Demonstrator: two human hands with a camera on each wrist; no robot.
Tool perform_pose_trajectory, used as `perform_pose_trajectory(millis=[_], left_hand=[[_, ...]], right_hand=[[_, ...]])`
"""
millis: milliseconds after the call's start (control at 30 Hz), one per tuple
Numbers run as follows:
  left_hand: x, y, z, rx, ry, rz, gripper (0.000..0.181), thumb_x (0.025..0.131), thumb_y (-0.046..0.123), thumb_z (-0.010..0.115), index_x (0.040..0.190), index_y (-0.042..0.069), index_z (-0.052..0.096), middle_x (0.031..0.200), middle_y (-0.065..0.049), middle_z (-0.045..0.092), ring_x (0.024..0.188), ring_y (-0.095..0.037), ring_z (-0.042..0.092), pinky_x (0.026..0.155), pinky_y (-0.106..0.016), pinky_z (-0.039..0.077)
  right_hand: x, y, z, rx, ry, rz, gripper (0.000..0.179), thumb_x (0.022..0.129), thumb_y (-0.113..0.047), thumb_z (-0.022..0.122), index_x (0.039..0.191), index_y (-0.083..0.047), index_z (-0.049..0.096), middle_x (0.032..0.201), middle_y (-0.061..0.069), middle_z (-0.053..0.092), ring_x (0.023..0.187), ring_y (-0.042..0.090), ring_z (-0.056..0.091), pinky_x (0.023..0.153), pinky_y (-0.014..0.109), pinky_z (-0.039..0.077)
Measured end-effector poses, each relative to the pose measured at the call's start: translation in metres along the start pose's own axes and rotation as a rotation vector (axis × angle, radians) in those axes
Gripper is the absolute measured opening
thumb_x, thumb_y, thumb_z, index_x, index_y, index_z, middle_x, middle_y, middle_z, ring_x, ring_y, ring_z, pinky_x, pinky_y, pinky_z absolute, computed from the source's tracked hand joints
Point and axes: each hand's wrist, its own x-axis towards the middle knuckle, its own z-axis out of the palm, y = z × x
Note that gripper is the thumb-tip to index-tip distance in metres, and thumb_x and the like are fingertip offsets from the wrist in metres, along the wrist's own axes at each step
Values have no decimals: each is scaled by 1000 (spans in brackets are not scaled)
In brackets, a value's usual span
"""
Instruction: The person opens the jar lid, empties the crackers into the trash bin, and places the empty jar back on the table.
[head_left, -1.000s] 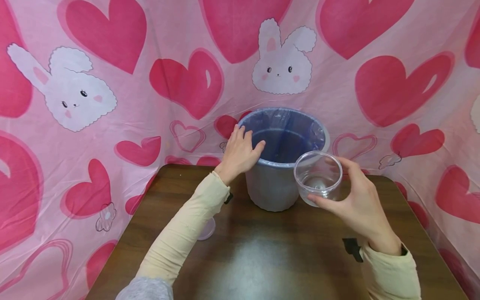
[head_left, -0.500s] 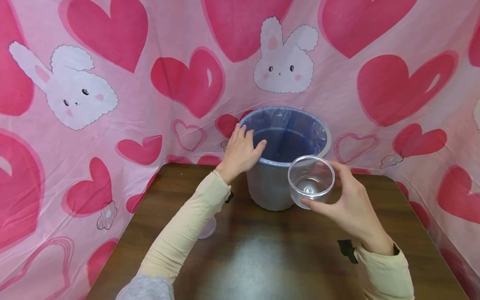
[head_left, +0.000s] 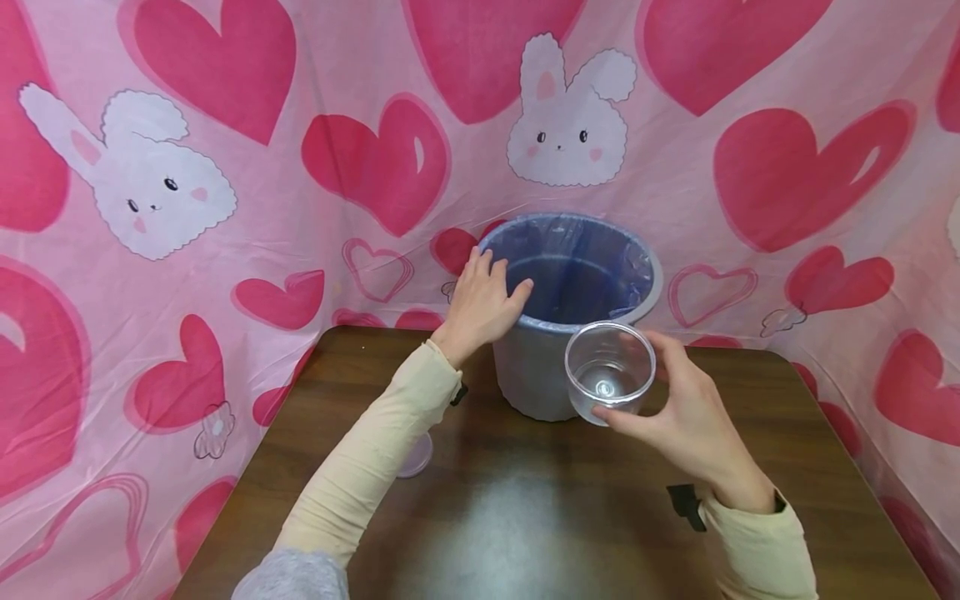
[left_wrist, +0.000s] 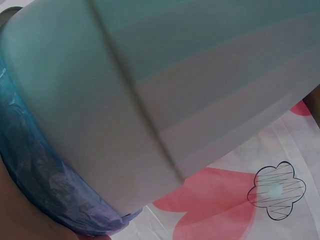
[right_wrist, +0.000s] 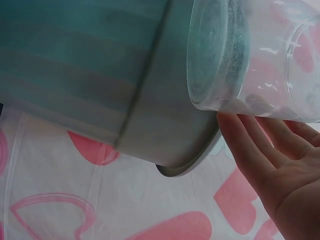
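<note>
A light grey trash bin with a blue plastic liner over its rim stands at the back of the table. My left hand rests on the bin's left rim with its fingers extended. In my right hand is a clear round plastic container, gripped between the thumb and fingers in front of the bin's right side. Its open mouth tilts toward me, and nothing shows inside. The right wrist view has the container beside the bin wall, with the fingers against its side.
A pale round lid lies on the brown wooden table, partly hidden by my left forearm. Close behind the bin hangs a pink cloth with hearts and rabbits. It also hangs along the left and right sides.
My right hand has moved left and slightly down with the clear container, which tilts a bit more toward me. The left hand stays on the bin's rim.
</note>
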Motion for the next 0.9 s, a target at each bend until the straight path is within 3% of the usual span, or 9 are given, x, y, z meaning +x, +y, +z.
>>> perform_pose_trajectory(millis=[600,900], left_hand=[[-1,-1,0,-2,6,1,67,88,53,36,134,5,37,144,-15,26,138,-30,7,111,-41,12],[0,0,0,4,11,7,66,88,53,35,134,5,38,144,-16,27,138,-30,7,111,-42,14]], right_hand=[[-6,3,9,16,-27,-20,92,48,-40,86,125,-14,42,110,-2,60,93,10,57,77,9,40],[-13,8,17,-7,-60,32,89,51,-46,83,124,-15,42,106,-1,62,88,12,59,73,22,44]])
